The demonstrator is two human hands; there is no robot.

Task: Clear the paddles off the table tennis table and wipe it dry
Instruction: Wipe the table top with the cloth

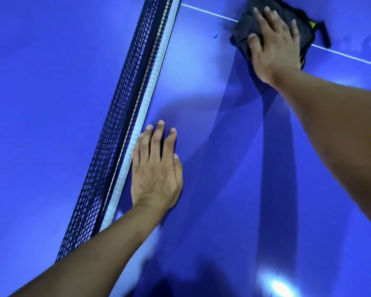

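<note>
The blue table tennis worktop (212, 146) fills the view, and no paddles show on it, so clearing looks done and wiping is under way. The black net (116, 129) runs diagonally across it. The left hand (156, 170) rests flat beside the net, fingers (160, 138) close together, holding nothing. The right hand (274, 48) presses a dark crumpled cloth (242, 35) onto the white centre line (210, 12), fingers spread. A few small specks near the cloth suggest some wiping is left.
</note>
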